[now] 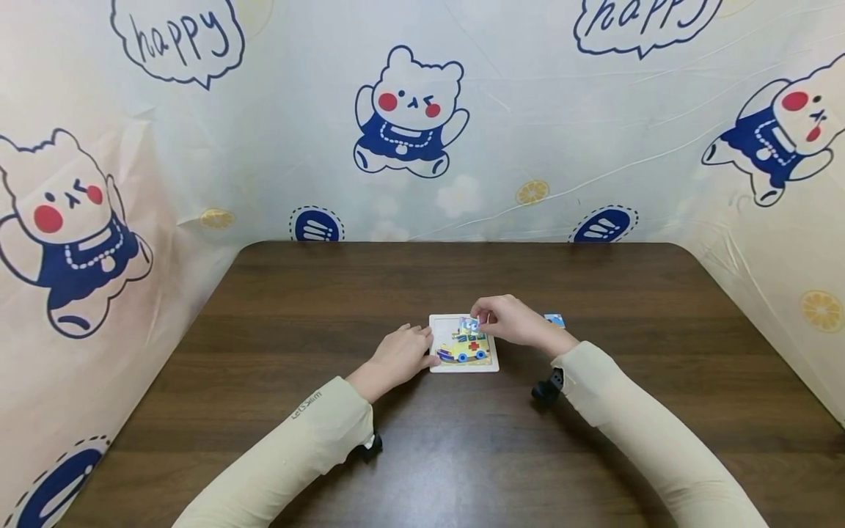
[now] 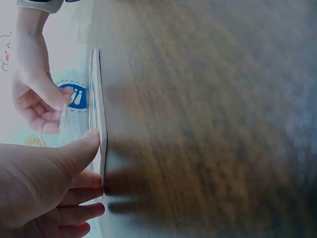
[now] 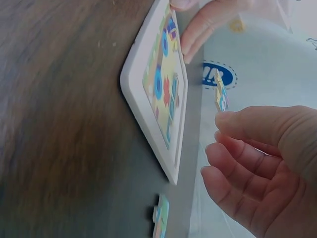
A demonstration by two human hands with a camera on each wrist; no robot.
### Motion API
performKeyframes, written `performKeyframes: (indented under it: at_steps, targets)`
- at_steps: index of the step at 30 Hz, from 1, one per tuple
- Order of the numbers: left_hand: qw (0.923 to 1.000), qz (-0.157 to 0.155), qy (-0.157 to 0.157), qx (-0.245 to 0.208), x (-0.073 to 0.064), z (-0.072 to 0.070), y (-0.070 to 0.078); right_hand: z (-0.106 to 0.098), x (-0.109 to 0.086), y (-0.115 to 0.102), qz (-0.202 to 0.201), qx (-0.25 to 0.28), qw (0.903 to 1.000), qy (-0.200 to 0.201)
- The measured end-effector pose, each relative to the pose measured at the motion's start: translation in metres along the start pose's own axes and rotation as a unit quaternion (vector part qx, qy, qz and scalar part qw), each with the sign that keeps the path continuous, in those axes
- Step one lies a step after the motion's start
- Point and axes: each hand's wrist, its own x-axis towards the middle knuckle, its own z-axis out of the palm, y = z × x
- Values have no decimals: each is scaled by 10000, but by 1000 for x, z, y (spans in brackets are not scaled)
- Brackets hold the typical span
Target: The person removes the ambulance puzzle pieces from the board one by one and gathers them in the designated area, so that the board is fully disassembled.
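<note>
A white-rimmed jigsaw puzzle tray (image 1: 465, 369) lies on the table, showing a yellow vehicle with blue wheels and a red cross. Its upper left part is bare. My left hand (image 1: 401, 353) rests at the tray's left edge, thumb touching the rim and the other fingers extended beside it. Above the tray's far right part, my right hand (image 1: 518, 320) pinches a small puzzle piece (image 3: 221, 91) between thumb and index finger. In the right wrist view that piece is tilted and apart from the tray; its far fingers' contact is partly hidden.
Another puzzle piece (image 3: 161, 218), mostly blue from above, lies on the brown table (image 1: 422, 455) right of the tray, partly behind my right wrist in the head view. A printed cloth (image 1: 502, 147) with cartoon bears hangs around the table's far and side edges.
</note>
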Motion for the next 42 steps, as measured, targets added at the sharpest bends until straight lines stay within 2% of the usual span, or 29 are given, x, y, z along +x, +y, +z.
performKeyframes:
  at_steps: [16,23,30,42]
  targets:
    - [9999,3,-61,90,-1,1,1,-15,-26,23,308,-20,9995,96]
    - [9998,-13,-90,150,-1,1,1,-16,-38,33,281,-94,9995,-114]
    - [9996,55,28,278,-2,2,1,-14,-47,40,268,-132,9991,-314]
    - [9996,-18,-29,267,0,0,2,-13,-52,45,255,-216,9978,-570]
